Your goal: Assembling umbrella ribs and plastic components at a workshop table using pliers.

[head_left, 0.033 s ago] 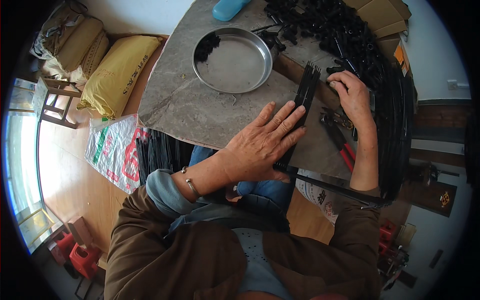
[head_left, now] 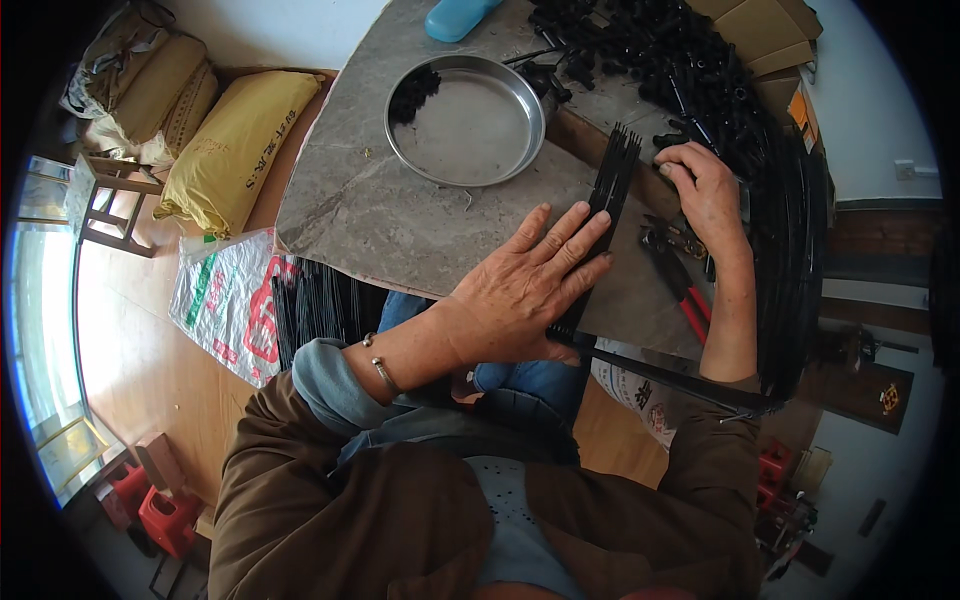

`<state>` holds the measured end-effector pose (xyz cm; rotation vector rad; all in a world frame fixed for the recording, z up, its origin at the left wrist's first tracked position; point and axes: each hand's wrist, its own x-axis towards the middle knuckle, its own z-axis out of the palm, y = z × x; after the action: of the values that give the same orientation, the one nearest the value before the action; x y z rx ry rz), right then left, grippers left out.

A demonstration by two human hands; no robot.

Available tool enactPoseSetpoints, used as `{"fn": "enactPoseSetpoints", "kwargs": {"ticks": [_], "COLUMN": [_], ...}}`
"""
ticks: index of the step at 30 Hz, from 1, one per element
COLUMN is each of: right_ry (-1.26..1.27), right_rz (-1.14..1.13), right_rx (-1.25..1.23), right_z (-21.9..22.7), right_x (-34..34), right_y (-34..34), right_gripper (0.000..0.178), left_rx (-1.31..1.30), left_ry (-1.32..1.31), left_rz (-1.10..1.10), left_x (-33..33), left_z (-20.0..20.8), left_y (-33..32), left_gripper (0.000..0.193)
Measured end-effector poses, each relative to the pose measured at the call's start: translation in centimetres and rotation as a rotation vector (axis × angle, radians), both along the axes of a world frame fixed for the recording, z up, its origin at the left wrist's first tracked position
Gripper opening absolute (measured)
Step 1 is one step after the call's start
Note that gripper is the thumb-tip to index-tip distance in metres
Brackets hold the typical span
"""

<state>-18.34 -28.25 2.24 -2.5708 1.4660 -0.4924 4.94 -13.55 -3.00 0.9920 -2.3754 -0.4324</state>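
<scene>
My left hand [head_left: 530,290] lies flat with its fingers stretched across a bundle of thin black rods [head_left: 616,175] on the grey stone-patterned table [head_left: 370,210]. The rods' far tips fan out slightly past my fingers. To the right of these tips, my right hand [head_left: 708,195] rests with fingers curled in and the thumb against them; whatever is between them is hidden. Red-handled pliers or cutters [head_left: 675,275] lie between my two hands. Beyond the left hand stands a round steel tray [head_left: 465,184] with small black pieces [head_left: 412,96] at its far left.
A large heap of black plastic parts [head_left: 690,60] covers the far right of the table, with long black rods [head_left: 790,270] along its right edge. A blue case [head_left: 458,18] lies at the back. A yellow sack [head_left: 240,150] and a wooden stool [head_left: 115,205] stand on the left.
</scene>
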Motion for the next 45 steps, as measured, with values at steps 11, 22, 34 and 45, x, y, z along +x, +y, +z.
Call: {"fn": "enactPoseSetpoints", "kwargs": {"ticks": [11,22,34,45], "right_ry": [-0.008,0.02,-0.131,-0.132], "right_rz": [0.036,0.056,0.028,0.047], "right_rx": [-0.004,-0.024,0.104,0.1], "right_z": [0.11,0.3,-0.15,-0.26], "right_x": [0.53,0.7,0.43,0.54], "right_y": [-0.04,-0.24,-0.51,-0.69], "right_gripper": [0.012,0.012,0.013,0.012], "left_rx": [0.018,0.035,0.005,0.014], "left_ry": [0.005,0.02,0.021,0.011], "left_rz": [-0.019,-0.015,-0.01,-0.015], "left_x": [-0.04,-0.05,-0.01,0.08], "left_z": [-0.07,-0.05,-0.14,-0.12], "left_y": [-0.08,-0.06,-0.03,-0.02], "left_gripper": [0.091,0.095,0.093,0.097]}}
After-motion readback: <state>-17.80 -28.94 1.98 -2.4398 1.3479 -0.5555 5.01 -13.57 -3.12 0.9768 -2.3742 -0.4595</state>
